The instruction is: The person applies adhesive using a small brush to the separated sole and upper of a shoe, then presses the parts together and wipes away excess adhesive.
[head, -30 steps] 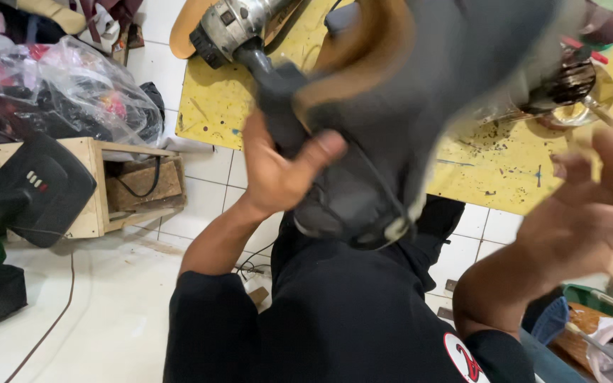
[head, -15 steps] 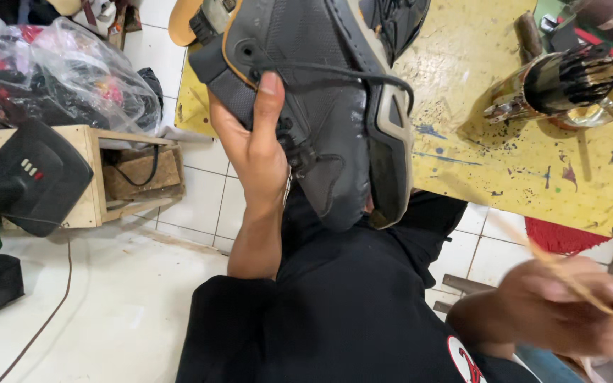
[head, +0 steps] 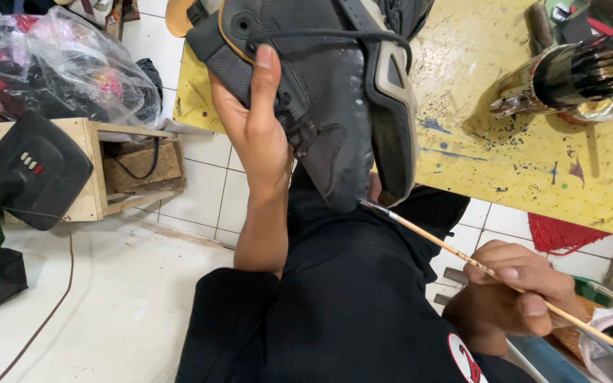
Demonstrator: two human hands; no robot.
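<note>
Left hand: the left hand [head: 253, 135] is raised and closed on a dark grey shoe [head: 321, 92], thumb pressed flat against its side, fingers hidden behind it.
Right hand: the right hand [head: 509, 298] pinches a thin wooden-handled brush [head: 491, 273] between thumb and fingers.
Brush: it slants up to the left; its tip touches the shoe's lower edge.
Shoe: held in the air over the person's lap, toe pointing down, tan-edged sole turned right, a black lace looped across it.
Workbench: a yellow board [head: 533, 149] with paint marks lies behind the shoe.
Can: a paint-smeared metal can [head: 569, 81] stands on the board, well right of the shoe.
Left surroundings: a wooden crate [head: 90, 170] and a clear plastic bag [head: 58, 60] sit on the white tiled floor [head: 108, 312].
</note>
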